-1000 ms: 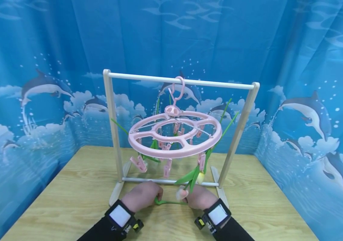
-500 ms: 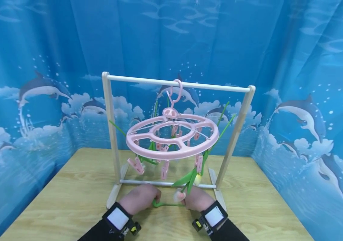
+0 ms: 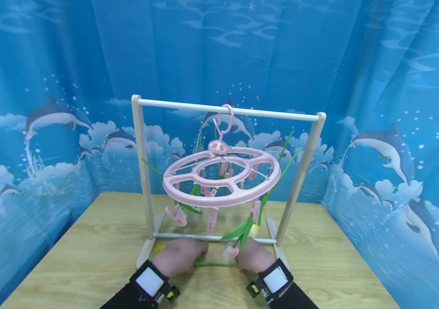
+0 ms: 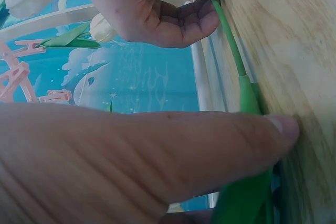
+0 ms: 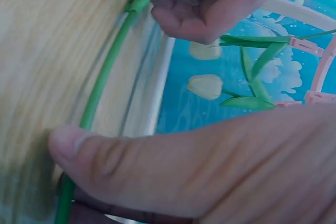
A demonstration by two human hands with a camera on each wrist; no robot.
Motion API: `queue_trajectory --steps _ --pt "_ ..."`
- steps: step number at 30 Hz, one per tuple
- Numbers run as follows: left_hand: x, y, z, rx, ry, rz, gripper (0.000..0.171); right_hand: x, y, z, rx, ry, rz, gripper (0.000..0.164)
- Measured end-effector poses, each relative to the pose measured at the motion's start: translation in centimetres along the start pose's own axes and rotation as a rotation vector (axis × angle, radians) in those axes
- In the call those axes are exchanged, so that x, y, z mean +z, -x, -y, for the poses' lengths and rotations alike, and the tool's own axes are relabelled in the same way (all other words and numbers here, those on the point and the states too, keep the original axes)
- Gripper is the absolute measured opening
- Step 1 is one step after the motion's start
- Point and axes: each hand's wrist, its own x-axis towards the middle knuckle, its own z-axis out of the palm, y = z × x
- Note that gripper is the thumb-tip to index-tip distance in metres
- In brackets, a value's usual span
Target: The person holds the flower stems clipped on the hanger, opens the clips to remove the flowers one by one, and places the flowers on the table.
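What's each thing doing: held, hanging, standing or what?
Left hand: gripping green leaves
Right hand: pinching the green stem
Green stem: held between the hands, fairly straight
Wooden rack: standing upright
Pink hanger: hooked on the rack, tilted
Front middle clip: hanging, nothing in it
Pale pink tulip: hanging head down
Yellow tulip: head down

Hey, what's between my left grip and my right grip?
A green stem runs from your left grip to your right grip, plain in the head view. In that image, a hanging pale tulip also shows there.
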Motion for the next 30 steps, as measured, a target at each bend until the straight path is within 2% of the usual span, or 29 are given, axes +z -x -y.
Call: queue_trajectory --steps 3,9,15,20,22,26,27,30 --pt "-0.3 0.0 0.0 -0.004 0.012 0.012 0.037 -0.5 0.1 0.3 0.049 -0.036 0.009 0.034" --pt "-0.9 -0.2 -0.1 -0.055 0.057 0.048 0.039 -1.4 0.9 0.5 0.04 -0.137 -0.019 0.035" --pt "-1.9 -0.2 -0.6 -0.111 0.125 0.069 0.048 -2.9 1.6 0.8 0.073 -0.151 -0.024 0.033" --pt "-3.2 0.1 -1.4 -0.134 0.177 0.099 0.048 -4.5 1.6 0.4 0.05 -0.137 -0.016 0.034" --pt "-3.8 0.4 -1.5 -0.121 0.195 0.085 0.047 -4.9 1.5 0.2 0.02 -0.1 -0.018 0.047" --pt "-4.6 1.0 -1.7 -0.083 0.161 0.032 0.043 -5.2 1.7 0.1 0.046 -0.137 -0.006 0.074" --pt "-4.7 1.3 -1.7 -0.072 0.14 0.018 0.041 -5.2 1.7 0.2 0.056 -0.155 0.009 0.074" --pt "-5.4 2.1 -1.8 -0.023 0.058 -0.028 0.034 -5.1 2.1 1.0 0.118 -0.194 0.108 0.039"
